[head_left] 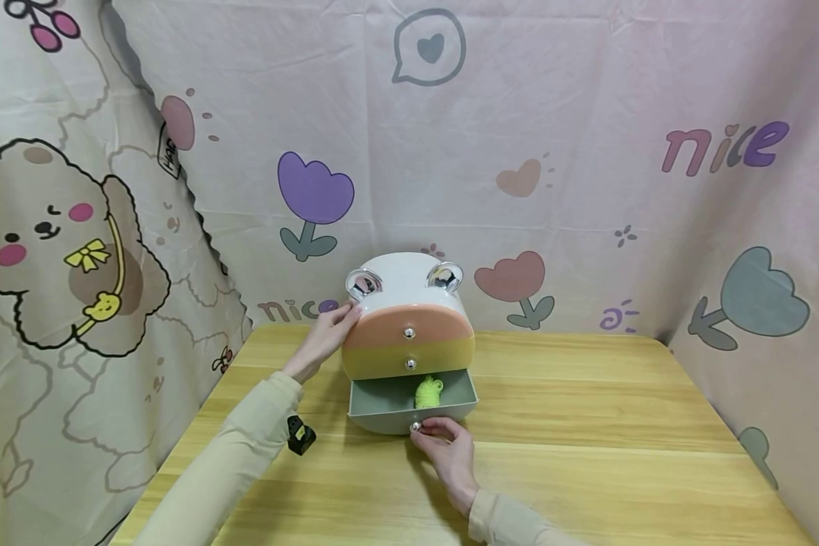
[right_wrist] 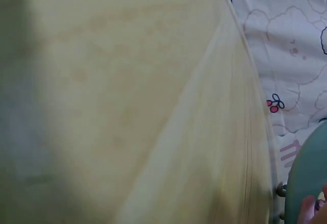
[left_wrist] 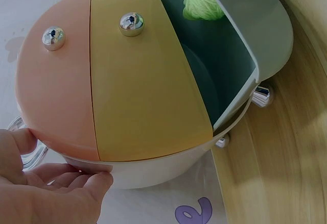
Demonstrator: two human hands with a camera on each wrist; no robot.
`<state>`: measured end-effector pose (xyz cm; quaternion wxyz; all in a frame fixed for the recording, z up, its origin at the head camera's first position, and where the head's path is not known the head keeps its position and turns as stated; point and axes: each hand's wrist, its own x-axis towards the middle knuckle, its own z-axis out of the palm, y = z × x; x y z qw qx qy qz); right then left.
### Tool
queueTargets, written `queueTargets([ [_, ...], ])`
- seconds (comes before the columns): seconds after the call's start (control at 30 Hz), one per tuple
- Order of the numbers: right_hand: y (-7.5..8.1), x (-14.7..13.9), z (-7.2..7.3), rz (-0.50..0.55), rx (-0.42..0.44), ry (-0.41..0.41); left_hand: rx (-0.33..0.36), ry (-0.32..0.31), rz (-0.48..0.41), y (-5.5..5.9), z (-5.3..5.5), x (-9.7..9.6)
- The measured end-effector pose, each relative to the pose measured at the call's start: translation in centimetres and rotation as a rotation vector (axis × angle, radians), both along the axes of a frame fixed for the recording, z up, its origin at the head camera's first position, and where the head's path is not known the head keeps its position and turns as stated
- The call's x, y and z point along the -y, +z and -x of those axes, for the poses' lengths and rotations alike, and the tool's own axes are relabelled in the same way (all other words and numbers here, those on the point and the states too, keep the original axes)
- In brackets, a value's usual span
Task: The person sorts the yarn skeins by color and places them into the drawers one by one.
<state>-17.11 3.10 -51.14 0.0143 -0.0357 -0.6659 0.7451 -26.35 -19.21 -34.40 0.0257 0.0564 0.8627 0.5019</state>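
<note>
A small drawer cabinet [head_left: 407, 326] shaped like a frog's head stands on the table, with a white top, silver ring eyes and orange, yellow and grey-green drawers. Its bottom drawer [head_left: 378, 422] is pulled out and contains a light-green, yarn-like bundle [head_left: 428, 393]. My left hand [head_left: 326, 339] holds the cabinet's upper left side; in the left wrist view the thumb lies at the orange panel's edge, fingers against the white shell. With thumb and fingers, my right hand [head_left: 448, 455] pinches the silver knob [head_left: 415, 427] of the bottom drawer. Only its fingertips show in the right wrist view.
The orange drawer [left_wrist: 56, 91] and yellow drawer [left_wrist: 138, 91] are closed, each with a round silver knob. Short silver feet [left_wrist: 262, 96] stick out under the cabinet. The wooden table [head_left: 587, 409] meets a printed curtain [head_left: 573, 91] at the back and sides.
</note>
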Motion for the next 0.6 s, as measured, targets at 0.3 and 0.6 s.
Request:
queueTargets([
  [0.3,0.0,0.2,1.5,-0.009,0.013,-0.017,0.006,0.000,-0.004,-0.1,0.0,-0.1],
  [0.6,2.9,0.9,2.0,-0.072,-0.038,-0.063,-0.009,0.004,0.000,0.0,0.1,-0.1],
])
